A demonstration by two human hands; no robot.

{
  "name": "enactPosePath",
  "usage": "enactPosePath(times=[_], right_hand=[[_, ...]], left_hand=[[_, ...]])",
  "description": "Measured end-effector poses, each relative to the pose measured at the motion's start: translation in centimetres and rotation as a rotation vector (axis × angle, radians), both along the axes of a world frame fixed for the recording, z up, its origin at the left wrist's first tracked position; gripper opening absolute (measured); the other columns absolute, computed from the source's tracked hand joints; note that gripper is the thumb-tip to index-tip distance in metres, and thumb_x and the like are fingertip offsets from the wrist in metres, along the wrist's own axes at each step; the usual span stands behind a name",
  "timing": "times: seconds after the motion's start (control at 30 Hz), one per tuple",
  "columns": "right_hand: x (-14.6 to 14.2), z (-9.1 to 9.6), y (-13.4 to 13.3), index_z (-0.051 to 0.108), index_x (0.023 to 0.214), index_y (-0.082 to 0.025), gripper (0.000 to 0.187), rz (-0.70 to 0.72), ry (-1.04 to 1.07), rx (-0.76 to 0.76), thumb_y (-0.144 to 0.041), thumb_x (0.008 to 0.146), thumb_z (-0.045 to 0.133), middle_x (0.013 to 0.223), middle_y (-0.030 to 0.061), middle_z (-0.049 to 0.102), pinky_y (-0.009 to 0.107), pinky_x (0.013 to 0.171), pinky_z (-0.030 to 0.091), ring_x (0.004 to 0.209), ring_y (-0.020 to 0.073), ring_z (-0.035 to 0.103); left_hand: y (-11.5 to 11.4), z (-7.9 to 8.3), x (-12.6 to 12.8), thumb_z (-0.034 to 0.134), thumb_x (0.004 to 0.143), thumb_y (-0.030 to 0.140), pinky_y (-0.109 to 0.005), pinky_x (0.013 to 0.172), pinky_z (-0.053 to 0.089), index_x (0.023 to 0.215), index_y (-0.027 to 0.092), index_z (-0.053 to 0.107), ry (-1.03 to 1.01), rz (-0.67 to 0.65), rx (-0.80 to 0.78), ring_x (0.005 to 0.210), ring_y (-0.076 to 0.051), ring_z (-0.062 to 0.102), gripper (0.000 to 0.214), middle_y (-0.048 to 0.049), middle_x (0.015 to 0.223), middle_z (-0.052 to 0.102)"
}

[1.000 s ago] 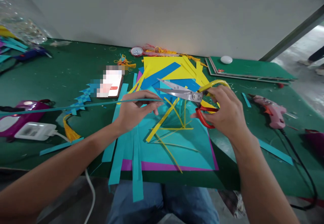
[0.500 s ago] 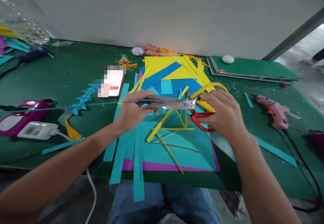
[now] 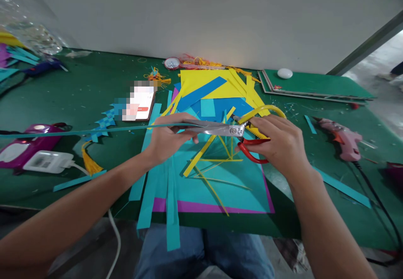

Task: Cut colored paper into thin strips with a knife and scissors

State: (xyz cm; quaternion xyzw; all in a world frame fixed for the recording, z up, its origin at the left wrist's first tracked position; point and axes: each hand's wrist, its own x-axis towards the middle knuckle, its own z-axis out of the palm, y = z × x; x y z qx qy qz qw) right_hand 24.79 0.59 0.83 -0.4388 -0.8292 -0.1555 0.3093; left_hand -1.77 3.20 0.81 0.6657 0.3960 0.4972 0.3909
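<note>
Centrally, both forearms reach in from the lower corners and meet over the green table [image 3: 78, 90]. Left hand [image 3: 166, 140] is palm down, fingers curled, pinching a long thin teal strip [image 3: 78, 131] that runs out level toward 9 o'clock. Right hand [image 3: 280, 144] is knuckles up, wrist slightly cocked, fingers closed through the yellow and red loops of the scissors [image 3: 226, 128]. Blades lie nearly flat, pointing to 9 o'clock, drawn together along the strip where the left fingertips hold it. Beneath the hands: a teal sheet [image 3: 214, 190] over purple, with loose yellow slivers. Yellow and blue paper [image 3: 204, 85] lies at 12 o'clock, a phone [image 3: 140, 104] at 10 o'clock, a pink glue gun [image 3: 341, 138] at 3 o'clock.
</note>
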Motion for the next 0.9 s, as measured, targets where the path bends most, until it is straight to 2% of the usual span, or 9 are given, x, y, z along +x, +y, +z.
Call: enactPosePath(times=[0.3,0.57,0.7,0.9], right_hand=[[0.2,0.2,-0.2,0.065,0.094,-0.017,0.024,0.006,-0.021,0.026,-0.039,0.084,0.069,0.075,0.0068,0.070,0.034,0.062,0.047,0.069,0.0231,0.065],[0.5,0.0,-0.2,0.068,0.097,-0.019,0.025,0.015,-0.011,0.022,-0.042,0.087,0.066,0.073,0.0052,0.070,0.032,0.059,0.045,0.066,0.0207,0.065],[0.4,0.1,-0.2,0.068,0.095,-0.017,0.029,0.022,-0.021,0.030,-0.046,0.087,0.065,0.073,0.0066,0.070,0.032,0.056,0.044,0.065,0.0209,0.065],[0.2,-0.5,-0.3,0.069,0.097,-0.019,0.028,-0.035,0.055,-0.070,-0.045,0.088,0.064,0.079,0.0062,0.072,0.031,0.061,0.046,0.071,0.0212,0.066]], left_hand=[[-0.2,0.3,0.0,0.071,0.072,0.015,-0.026,0.055,0.055,0.072,0.021,0.074,0.055,0.034,0.007,0.052,-0.014,0.063,0.007,0.0016,0.063,0.069],[0.1,-0.9,-0.1,0.075,0.074,0.020,-0.025,0.056,0.057,0.073,0.021,0.074,0.009,0.042,-0.012,0.051,-0.013,0.064,0.002,0.0022,0.065,0.070],[0.3,-0.9,-0.1,0.076,0.073,0.021,-0.025,0.055,0.057,0.071,0.021,0.074,0.008,0.045,-0.007,0.050,-0.012,0.063,0.003,0.0014,0.067,0.071],[0.1,-0.7,0.3,0.077,0.073,0.019,-0.025,0.054,0.057,0.071,0.021,0.076,-0.042,-0.007,-0.030,0.050,-0.012,0.063,0.004,0.0011,0.068,0.072]])
